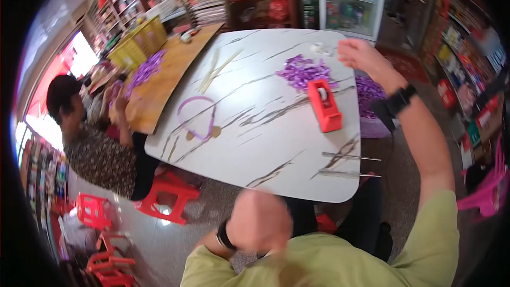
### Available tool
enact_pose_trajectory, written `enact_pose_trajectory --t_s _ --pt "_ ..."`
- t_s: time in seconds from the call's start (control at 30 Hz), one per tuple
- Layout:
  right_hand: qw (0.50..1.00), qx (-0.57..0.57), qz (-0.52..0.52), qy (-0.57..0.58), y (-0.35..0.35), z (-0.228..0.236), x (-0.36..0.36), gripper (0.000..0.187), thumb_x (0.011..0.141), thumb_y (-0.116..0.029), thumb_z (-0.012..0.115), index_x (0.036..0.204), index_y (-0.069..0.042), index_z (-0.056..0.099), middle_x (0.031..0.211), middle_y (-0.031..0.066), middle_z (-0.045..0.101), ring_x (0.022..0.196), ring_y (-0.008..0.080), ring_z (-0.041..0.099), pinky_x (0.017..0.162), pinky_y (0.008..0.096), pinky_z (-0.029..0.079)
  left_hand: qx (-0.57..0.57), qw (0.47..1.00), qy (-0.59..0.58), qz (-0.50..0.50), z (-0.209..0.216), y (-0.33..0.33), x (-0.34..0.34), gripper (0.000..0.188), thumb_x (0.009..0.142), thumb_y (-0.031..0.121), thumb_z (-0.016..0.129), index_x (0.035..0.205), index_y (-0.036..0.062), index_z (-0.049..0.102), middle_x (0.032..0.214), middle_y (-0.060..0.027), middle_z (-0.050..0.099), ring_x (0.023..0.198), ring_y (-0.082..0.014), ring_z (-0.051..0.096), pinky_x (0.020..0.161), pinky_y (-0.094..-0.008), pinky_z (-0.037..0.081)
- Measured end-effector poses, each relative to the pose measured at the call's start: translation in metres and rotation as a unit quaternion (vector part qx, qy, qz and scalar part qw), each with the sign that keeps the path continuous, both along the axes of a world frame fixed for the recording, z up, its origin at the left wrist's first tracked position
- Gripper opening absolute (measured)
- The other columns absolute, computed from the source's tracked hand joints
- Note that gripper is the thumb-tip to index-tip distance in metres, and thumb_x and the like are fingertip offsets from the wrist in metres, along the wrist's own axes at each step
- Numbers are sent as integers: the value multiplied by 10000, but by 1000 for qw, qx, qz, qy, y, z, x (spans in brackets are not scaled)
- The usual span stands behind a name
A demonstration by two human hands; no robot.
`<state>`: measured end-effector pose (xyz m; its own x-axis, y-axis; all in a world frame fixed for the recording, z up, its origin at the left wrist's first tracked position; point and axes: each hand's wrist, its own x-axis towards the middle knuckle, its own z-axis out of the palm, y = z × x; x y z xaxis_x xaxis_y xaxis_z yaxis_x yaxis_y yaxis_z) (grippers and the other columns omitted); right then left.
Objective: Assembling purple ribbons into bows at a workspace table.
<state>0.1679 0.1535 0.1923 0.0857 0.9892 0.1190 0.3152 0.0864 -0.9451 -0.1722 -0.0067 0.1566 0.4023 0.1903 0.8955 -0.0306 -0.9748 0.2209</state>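
My right hand (362, 59) is raised over the far right corner of the white marbled table (265, 143), its fingers curled together. Close to it lie small white pieces (320, 49) and a heap of purple pieces (303, 73). Whatever the fingers hold, if anything, is too small to make out. My left hand (260, 220) is near my chest by the table's near edge, smeared by motion, so its fingers do not show clearly. A red tape dispenser (324, 106) stands right of centre. Farther left rests a thin purple loop (197, 117) with tan round bits at its lower end.
Pale yellow strips (218, 72) and two thin metal rods (350, 166) lie on the table. More purple pieces (369, 95) fill a container beside its right edge. A co-worker (95, 138) sits left at a wooden board (175, 69) with a yellow crate (139, 42). Red stools (169, 194) stand nearby.
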Motion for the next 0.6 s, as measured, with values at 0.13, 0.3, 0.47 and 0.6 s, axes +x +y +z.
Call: enact_pose_trajectory --t_s 0.13,0.3,0.47,0.6 --pt "988 -74 131 -37 -59 -6 -45 273 875 -181 497 1089 -14 524 897 14 596 758 64 546 651 191 433 -200 941 114 249 -52 95 -37 279 699 48 651 946 33 523 839 -103 563 783 -267 535 665 -350 430" --pt "958 -139 250 -6 -127 -23 -45 256 860 -112 510 1087 5 529 931 42 599 820 94 555 748 246 449 -269 830 183 454 -123 215 -125 374 744 218 624 1023 2 501 900 -177 562 856 -329 534 742 -402 426" --pt "955 -173 237 37 -179 -49 -23 267 839 -53 526 1097 13 522 946 61 591 887 108 547 778 248 445 -265 767 256 525 -132 262 -115 357 735 238 625 984 -5 542 929 -215 564 868 -360 534 768 -426 429" --pt "961 -173 202 74 -210 -59 -6 271 842 -39 514 1106 20 515 956 77 590 895 123 552 801 259 446 -295 735 289 538 -147 277 -118 252 738 198 606 875 -12 584 826 -212 584 811 -349 558 724 -429 447"
